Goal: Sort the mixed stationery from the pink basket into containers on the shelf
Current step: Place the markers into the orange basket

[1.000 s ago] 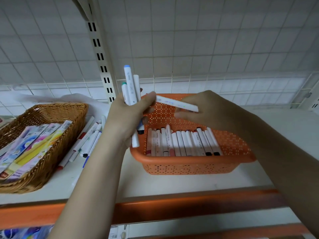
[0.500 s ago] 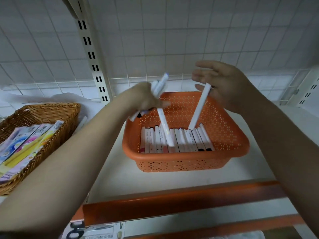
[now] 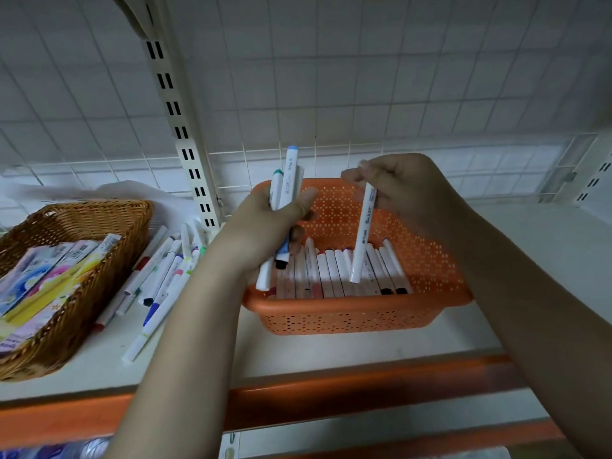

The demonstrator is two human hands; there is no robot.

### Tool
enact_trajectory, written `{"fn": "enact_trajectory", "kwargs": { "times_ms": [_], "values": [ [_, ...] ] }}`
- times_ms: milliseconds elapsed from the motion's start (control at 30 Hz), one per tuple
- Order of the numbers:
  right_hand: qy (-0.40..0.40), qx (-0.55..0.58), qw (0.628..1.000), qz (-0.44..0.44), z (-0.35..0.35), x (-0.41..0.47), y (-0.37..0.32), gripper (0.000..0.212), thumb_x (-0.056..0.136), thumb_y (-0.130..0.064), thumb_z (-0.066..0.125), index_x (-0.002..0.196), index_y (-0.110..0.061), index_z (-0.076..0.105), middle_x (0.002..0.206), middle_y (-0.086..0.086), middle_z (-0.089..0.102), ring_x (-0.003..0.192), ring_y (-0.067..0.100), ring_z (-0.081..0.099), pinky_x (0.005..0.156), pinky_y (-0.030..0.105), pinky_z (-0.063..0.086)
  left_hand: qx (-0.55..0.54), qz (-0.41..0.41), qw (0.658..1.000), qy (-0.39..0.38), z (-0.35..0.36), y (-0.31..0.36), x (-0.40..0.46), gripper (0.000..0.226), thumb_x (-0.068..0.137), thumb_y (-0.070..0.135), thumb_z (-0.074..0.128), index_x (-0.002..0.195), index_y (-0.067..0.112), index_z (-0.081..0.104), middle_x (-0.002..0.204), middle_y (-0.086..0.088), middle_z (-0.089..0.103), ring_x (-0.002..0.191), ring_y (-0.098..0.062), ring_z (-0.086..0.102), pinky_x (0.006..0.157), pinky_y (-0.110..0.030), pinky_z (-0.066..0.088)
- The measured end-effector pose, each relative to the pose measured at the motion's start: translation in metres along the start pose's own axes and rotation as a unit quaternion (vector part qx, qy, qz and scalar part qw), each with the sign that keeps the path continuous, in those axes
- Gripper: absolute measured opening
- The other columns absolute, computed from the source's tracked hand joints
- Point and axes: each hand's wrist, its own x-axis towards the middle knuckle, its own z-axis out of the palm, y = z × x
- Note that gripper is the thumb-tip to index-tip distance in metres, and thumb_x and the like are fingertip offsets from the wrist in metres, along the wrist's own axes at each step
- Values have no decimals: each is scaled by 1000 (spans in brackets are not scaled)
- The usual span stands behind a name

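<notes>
The right hand [image 3: 407, 190] pinches one marker [image 3: 362, 236] by its top end — loosely hung, it could swing and scatter the row in the orange basket [image 3: 430, 256]. At nine o'clock, left-hand fingers [image 3: 306, 197] wrap a bundle of markers [image 3: 284, 193].

Wicker basket [image 3: 99, 226] left – loose markers [image 3: 159, 279] between – plastic basket [image 3: 347, 313] right.

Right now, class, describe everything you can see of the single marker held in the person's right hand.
The marker is a slim white barrel, plastic by its look, with small dark print along its side. It hangs almost upright, tilted slightly. The right hand pinches its upper end, hiding that tip. Its lower end hovers just above the row of markers lying in the orange basket; whether it touches them cannot be told.
</notes>
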Motion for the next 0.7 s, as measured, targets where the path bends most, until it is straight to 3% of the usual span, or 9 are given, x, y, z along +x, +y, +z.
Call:
{"fn": "enact_trajectory", "kwargs": {
  "times_ms": [100,167,300,367,433,467,533,600,700],
  "values": [
    [4,-91,995,-31,5,4,-4,20,96,-20,50,88,-17,68,92,4,72,91,35,65,83,46,53,-25,-9,999,33,-3,-6,-3,25,90,36,57,101,14,52,74,1,63,50,-9,49,47,-24,44],
    [-10,-172,985,-28,4,11,-6,23,96,-20,51,87,-11,70,83,-5,69,88,28,67,87,43,50,-72,-12,996,43,-2,-5,-5,22,93,37,52,97,16,53,71,1,64,50,-10,47,47,-24,43],
    [-206,-376,901,72,12,13,-8,32,99,-31,42,93,-15,69,78,2,66,73,21,62,75,32,50,-114,-51,990,62,-2,-2,-6,39,98,42,41,90,11,63,63,-2,62,47,-12,50,48,-23,45],
    [-184,-331,924,56,25,8,-16,42,100,-37,37,86,-9,65,73,10,63,69,23,60,70,30,48,-132,-60,988,53,-2,-1,-7,41,98,40,42,88,9,68,59,-2,62,46,-12,53,46,-21,47],
    [-110,-160,979,59,38,5,-25,47,98,-43,38,97,-6,68,91,14,70,88,29,66,80,39,54,-136,-50,989,26,0,0,-11,35,98,33,44,95,6,67,59,0,65,46,-12,56,47,-22,50],
    [-81,-82,991,64,43,4,-29,45,97,-44,42,98,-8,69,89,9,71,86,25,67,78,35,55,-133,-42,990,12,1,1,-13,33,99,30,45,97,5,66,59,0,66,47,-12,57,48,-23,52],
    [-45,-31,997,53,49,8,-32,40,93,-38,53,91,-2,70,70,6,64,65,24,57,63,31,48,-101,-24,995,-9,1,2,-15,30,99,27,45,95,7,66,62,-2,68,51,-13,61,51,-24,53],
    [-32,25,997,68,50,11,-27,35,90,-30,61,89,5,68,70,13,51,66,24,44,57,31,37,-83,-15,996,-17,-3,1,-15,27,98,25,47,96,7,67,72,-7,72,59,-16,67,57,-27,56],
    [-6,90,993,82,42,13,-24,21,89,-21,63,98,-3,68,71,11,55,71,26,45,54,28,37,-78,-21,997,3,-6,-1,-12,22,95,23,53,98,5,64,84,-12,73,72,-25,69,70,-40,59]
  ]
}}
